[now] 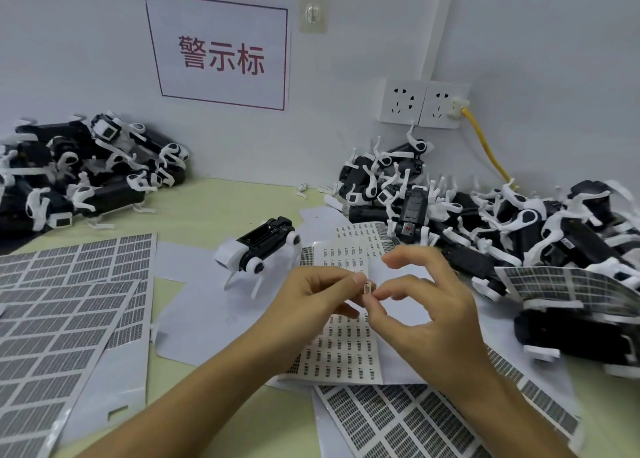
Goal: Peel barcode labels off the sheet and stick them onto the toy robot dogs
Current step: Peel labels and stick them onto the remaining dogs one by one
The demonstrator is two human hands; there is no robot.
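A small barcode label (367, 288) is pinched between both hands above the middle of the desk (221, 198). The left hand (311, 298) has its fingers curled, with thumb and forefinger closed on the label's left edge. The right hand (426, 305) meets it from the other side: thumb and forefinger close on the label's lower right, while the remaining fingers arch upward, spread and holding nothing. The label stands roughly upright between the fingertips, clear of the paper below.

Directly beneath the hands lies a label sheet (343, 350) printed with small dark codes; its upper part shows bare backing. A second sheet (398, 423) with denser grey blocks sits under it toward the near edge of the desk.

Just beyond the left hand, one toy robot dog (258, 250) stands alone on its legs on white paper, black body with white panels, apart from both hands.

Along the left side of the desk, a stack of label sheets (62, 305) lies flat. At the far left corner a pile of robot dogs (86, 170) rests against the wall. A larger heap of robot dogs (485, 229) fills the right side, with a curled sheet (568, 284) draped over it.

On the wall are a sign with red characters (221, 52), a clear hook (312, 13), and a double socket (422, 103) with a yellow cable (485, 142) plugged in.
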